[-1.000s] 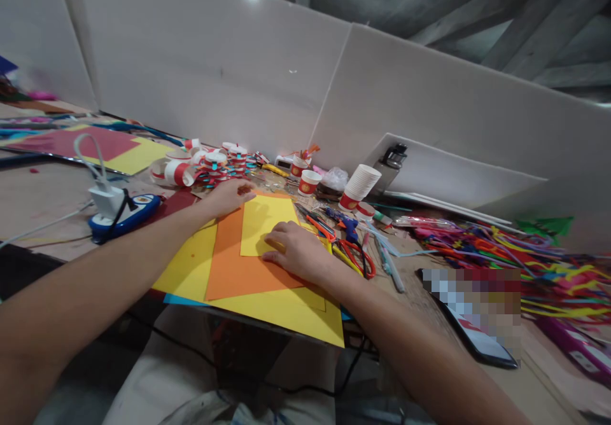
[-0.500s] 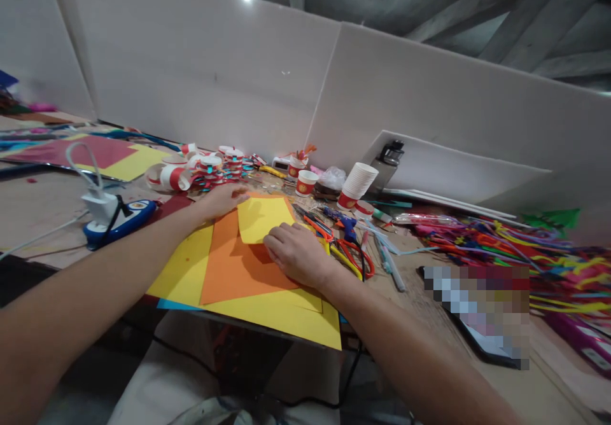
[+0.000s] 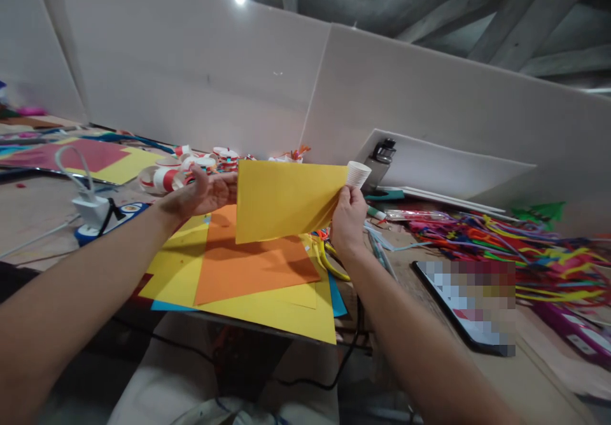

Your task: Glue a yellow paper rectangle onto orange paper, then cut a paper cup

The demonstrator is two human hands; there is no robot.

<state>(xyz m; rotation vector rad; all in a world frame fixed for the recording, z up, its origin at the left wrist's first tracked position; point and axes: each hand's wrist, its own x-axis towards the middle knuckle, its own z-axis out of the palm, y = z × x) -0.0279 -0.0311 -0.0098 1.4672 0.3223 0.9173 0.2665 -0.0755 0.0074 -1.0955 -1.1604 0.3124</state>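
A yellow sheet [image 3: 286,202] is raised above the table, tilted up toward me. My right hand [image 3: 350,218] pinches its right edge between thumb and fingers. At the sheet's left edge is my left hand [image 3: 203,193], palm turned up and fingers spread; its fingertips reach the edge and are partly hidden behind it. Below lies an orange sheet [image 3: 248,272] on top of larger yellow paper [image 3: 286,317], with a blue sheet [image 3: 337,298] showing at the right corner.
Paper cups [image 3: 358,174] and a dark bottle [image 3: 380,161] stand behind. Yellow-handled scissors [image 3: 331,263] lie right of the paper. Farther right are a phone [image 3: 458,310] and colourful pipe cleaners [image 3: 501,247]. A power strip [image 3: 109,218] sits at left.
The yellow sheet has been lifted off the orange paper and tilted upright. My right hand has risen rightward with it; my left hand has moved slightly left and turned palm up.
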